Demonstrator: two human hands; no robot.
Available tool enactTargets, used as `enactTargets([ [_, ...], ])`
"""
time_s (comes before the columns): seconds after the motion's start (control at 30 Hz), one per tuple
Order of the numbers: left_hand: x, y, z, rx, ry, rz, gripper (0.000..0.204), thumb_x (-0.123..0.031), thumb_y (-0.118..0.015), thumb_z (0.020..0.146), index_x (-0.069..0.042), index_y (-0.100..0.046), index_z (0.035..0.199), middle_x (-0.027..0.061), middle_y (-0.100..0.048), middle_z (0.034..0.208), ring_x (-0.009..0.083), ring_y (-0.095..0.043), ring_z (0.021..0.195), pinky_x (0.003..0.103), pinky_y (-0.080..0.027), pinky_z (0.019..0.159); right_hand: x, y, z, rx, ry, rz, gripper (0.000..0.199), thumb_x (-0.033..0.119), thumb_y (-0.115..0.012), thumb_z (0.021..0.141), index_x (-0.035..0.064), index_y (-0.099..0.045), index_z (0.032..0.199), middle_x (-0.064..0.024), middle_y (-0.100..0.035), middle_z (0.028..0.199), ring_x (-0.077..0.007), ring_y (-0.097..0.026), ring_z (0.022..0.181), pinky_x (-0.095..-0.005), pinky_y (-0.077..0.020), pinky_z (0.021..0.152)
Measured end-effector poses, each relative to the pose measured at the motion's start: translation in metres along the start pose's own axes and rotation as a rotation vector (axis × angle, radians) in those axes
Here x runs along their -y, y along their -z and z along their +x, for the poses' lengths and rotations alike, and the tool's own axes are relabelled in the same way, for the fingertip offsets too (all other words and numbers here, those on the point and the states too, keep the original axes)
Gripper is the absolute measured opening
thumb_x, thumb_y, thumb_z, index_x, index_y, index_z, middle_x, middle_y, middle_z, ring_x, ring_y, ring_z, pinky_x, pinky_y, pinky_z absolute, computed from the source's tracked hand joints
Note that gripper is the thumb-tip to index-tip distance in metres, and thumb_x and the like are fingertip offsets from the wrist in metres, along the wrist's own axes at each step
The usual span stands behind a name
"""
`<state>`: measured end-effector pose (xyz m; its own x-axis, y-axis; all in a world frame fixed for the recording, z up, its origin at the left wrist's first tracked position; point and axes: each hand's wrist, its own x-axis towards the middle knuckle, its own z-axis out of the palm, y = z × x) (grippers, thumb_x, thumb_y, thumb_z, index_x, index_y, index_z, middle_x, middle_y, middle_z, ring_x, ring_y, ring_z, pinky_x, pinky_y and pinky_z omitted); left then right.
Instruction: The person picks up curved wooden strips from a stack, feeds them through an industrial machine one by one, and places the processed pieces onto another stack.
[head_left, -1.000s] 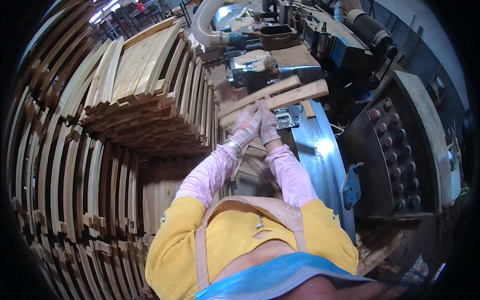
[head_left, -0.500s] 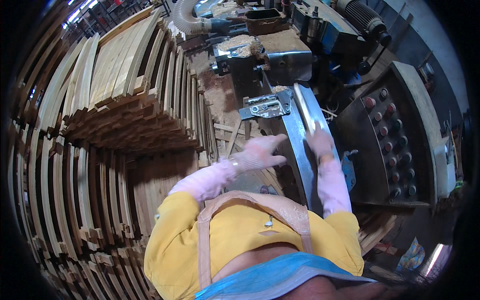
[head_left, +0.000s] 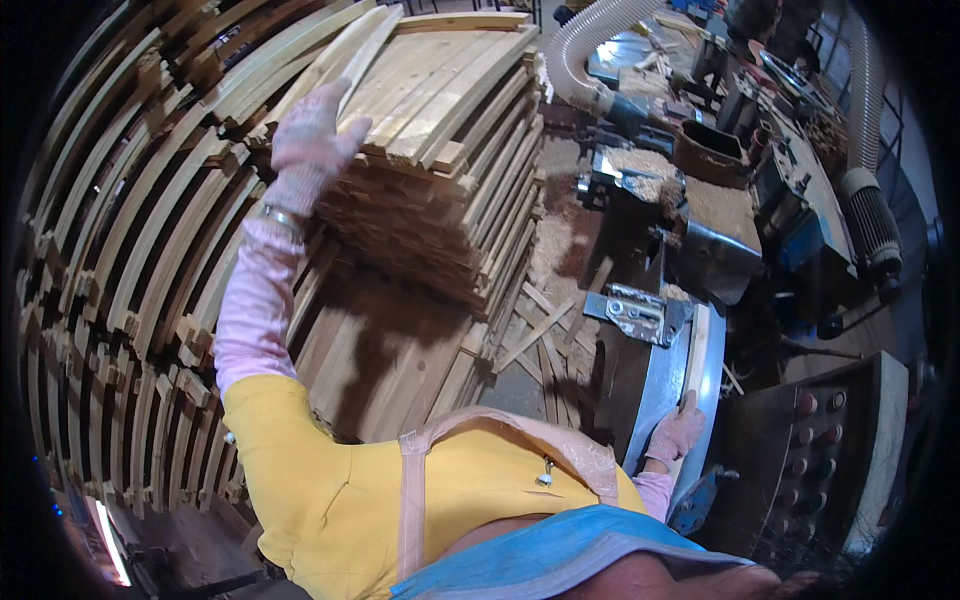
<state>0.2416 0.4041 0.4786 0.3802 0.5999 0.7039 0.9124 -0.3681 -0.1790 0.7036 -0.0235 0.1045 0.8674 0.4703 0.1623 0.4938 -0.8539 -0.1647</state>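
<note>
My left hand [head_left: 312, 143], in a pale knitted glove, reaches up to the stack of wooden slats. Its thumb stands apart from the fingers, at the near end of a loose slat [head_left: 368, 55] lying on top. Whether the fingertips touch that slat I cannot tell. Low on the right, my gloved right hand [head_left: 677, 432] is closed over a narrow wooden strip [head_left: 697, 350]. This strip lies lengthwise on the shiny metal bed [head_left: 652, 385] of a woodworking machine, its far end beside a metal guide block [head_left: 638, 315].
Curved slats are piled high along the left [head_left: 150, 240]. A control panel with round buttons [head_left: 820, 460] stands right of the bed. Wood shavings [head_left: 640, 163] lie on the machine below a ribbed hose [head_left: 580, 50]. Offcuts [head_left: 535, 335] litter the floor between stack and machine.
The view has turned left. My left hand has swung from beside the machine bed to the top of the slat stack. My right hand stays on the strip.
</note>
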Motion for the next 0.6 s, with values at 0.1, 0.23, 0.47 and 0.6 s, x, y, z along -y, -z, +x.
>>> enactTargets([
  [0.1, 0.008, -0.003, 0.059, 0.453, 0.345, 0.243, 0.074, -0.061, -0.064, 0.092, -0.017, -0.051, 0.151, 0.013, -0.057, 0.15, 0.0316, -0.053, 0.139, 0.046, -0.047, 0.111, 0.01, -0.047, 0.042, -0.154, 0.122, 0.203, 0.034, 0.017, -0.061, 0.098, 0.0214, -0.066, 0.131, -0.0135, -0.067, 0.096, -0.0363, -0.065, 0.095, -0.049, -0.0534, 0.082],
  [0.23, 0.005, -0.014, 0.085, 0.633, 0.415, 0.357, 0.078, -0.061, -0.066, 0.091, -0.011, -0.054, 0.149, 0.016, -0.058, 0.15, 0.0343, -0.055, 0.138, 0.051, -0.049, 0.109, 0.072, -0.032, 0.127, -0.044, 0.069, 0.287, 0.031, 0.028, -0.059, 0.099, 0.0134, -0.072, 0.124, -0.0215, -0.072, 0.101, -0.0422, -0.068, 0.096, -0.051, -0.0538, 0.084],
  [0.47, 0.033, -0.037, 0.116, 0.74, 0.366, 0.403, 0.064, -0.049, -0.07, 0.09, -0.002, -0.067, 0.133, 0.0244, -0.064, 0.139, 0.0387, -0.063, 0.129, 0.051, -0.049, 0.108, 0.047, -0.038, 0.061, 0.035, 0.313, 0.324, 0.028, 0.024, -0.065, 0.093, 0.0093, -0.075, 0.114, -0.0182, -0.073, 0.108, -0.0409, -0.067, 0.099, -0.0493, -0.0526, 0.088],
  [0.6, 0.072, -0.055, 0.099, 0.465, 0.373, 0.082, 0.059, -0.049, -0.066, 0.089, -0.003, -0.073, 0.124, 0.0248, -0.068, 0.133, 0.0412, -0.068, 0.121, 0.057, -0.053, 0.099, 0.014, -0.029, 0.002, -0.143, 0.338, 0.432, 0.012, 0.017, -0.068, 0.085, 0.0107, -0.07, 0.095, -0.0151, -0.07, 0.087, -0.039, -0.067, 0.087, -0.0507, -0.0539, 0.079],
])
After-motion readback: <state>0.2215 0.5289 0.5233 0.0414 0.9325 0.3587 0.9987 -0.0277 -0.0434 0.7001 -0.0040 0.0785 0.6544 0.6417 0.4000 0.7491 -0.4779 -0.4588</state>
